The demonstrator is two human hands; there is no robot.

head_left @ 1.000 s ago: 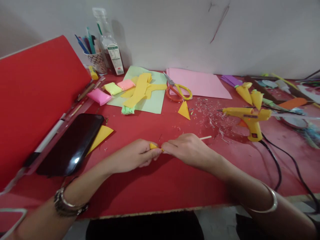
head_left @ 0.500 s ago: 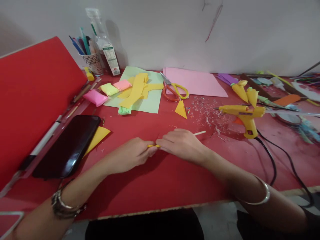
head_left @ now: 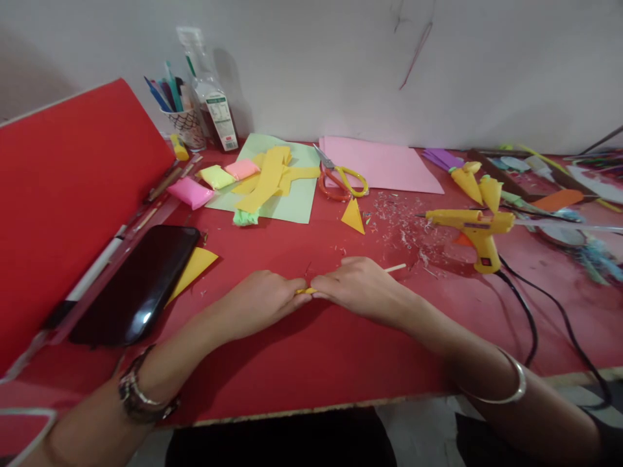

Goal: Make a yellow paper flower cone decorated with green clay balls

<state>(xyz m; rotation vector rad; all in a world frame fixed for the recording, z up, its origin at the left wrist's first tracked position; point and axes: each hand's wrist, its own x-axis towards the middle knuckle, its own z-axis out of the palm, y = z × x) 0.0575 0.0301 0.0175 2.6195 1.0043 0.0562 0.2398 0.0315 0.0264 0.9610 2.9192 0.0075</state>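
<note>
Since both hands (head_left: pixel 263 297) are knuckles-up, nearly fingertip to fingertip, pinching a yellow piece (head_left: pixel 305 291), only a skinny sliver shows.

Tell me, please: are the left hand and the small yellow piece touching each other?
Touching. The head view shows it: the yellow piece is pinched between the fingers of the left hand.

on the flat red surface (head_left: pixel 292 376): black rectangular phone (head_left: pixel 139 285) at left, yellow plastic glue gun (head_left: pixel 474 224) at right, red-and-yellow-handled metal scissors (head_left: pixel 332 166) between, farther back.
</note>
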